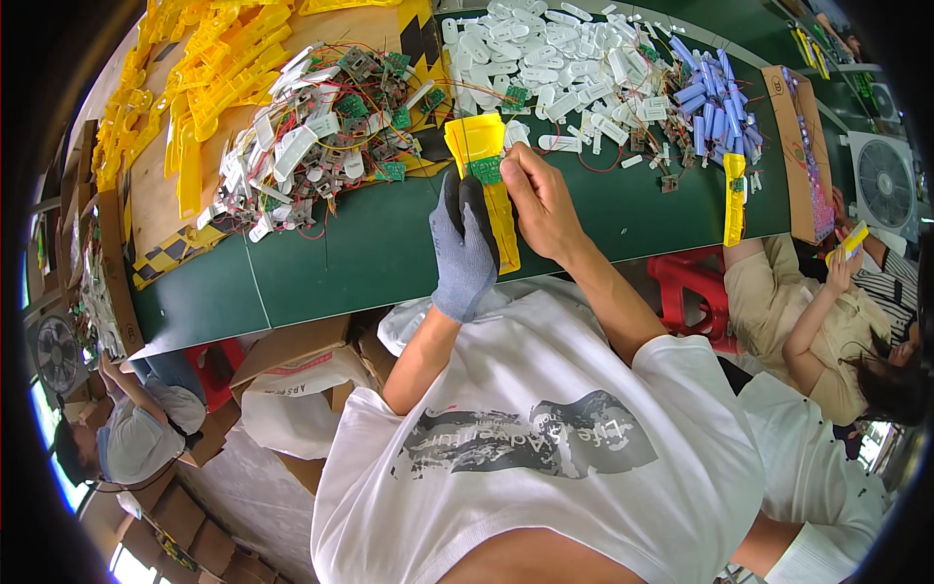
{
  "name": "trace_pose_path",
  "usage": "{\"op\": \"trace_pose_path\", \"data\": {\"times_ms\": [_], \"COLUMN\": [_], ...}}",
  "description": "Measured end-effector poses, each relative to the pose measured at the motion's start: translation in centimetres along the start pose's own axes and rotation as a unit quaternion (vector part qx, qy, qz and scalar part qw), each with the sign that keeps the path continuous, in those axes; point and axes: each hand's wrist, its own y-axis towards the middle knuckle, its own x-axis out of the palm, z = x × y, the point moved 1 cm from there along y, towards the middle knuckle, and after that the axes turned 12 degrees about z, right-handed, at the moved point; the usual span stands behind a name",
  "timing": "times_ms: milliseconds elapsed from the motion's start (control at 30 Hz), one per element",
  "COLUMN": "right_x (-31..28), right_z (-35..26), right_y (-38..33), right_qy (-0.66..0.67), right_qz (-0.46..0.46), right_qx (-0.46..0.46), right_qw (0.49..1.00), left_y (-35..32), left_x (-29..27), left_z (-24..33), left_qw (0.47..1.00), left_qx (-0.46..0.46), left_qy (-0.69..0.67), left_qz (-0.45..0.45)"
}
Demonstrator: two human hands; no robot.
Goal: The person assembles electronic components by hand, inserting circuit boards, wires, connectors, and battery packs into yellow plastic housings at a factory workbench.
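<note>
My left hand (pixel 461 234), in a grey-blue glove with dark fingers, is closed round a long yellow plastic housing (pixel 505 232) above the front of the table. A small green circuit board (pixel 484 169) lies against the housing's upper middle. My bare right hand (pixel 541 201) has thumb and bent fingers pinched at that board's right edge; the fingertips partly hide what they grip. Just left of the housing is a heap of wired circuit boards and white parts (pixel 321 131). White plastic covers (pixel 535 54) lie in a pile beyond my hands.
Yellow housings (pixel 219 73) are stacked at the far left on a board edged with striped tape. Blue cylindrical cells (pixel 715 97) lie right, near another yellow housing (pixel 734 200) at the table edge. A cardboard tray (pixel 793 146) stands farther right. Other people sit on both sides; red stools (pixel 693 292) stand below.
</note>
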Motion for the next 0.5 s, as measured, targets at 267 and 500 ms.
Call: {"op": "trace_pose_path", "data": {"times_ms": [267, 500], "right_x": [-0.1, 0.4], "right_z": [-0.3, 0.2], "right_y": [-0.6, -1.7], "right_qy": [-0.047, -0.078], "right_qz": [0.018, 0.024], "right_qx": [-0.038, -0.009], "right_qw": [0.998, 0.997], "left_y": [0.1, -0.1], "left_x": [0.1, 0.1], "left_z": [-1.6, -2.3], "left_qw": [0.999, 0.992], "left_qx": [0.012, -0.065], "left_qy": [-0.030, -0.108], "left_qz": [0.019, 0.027]}}
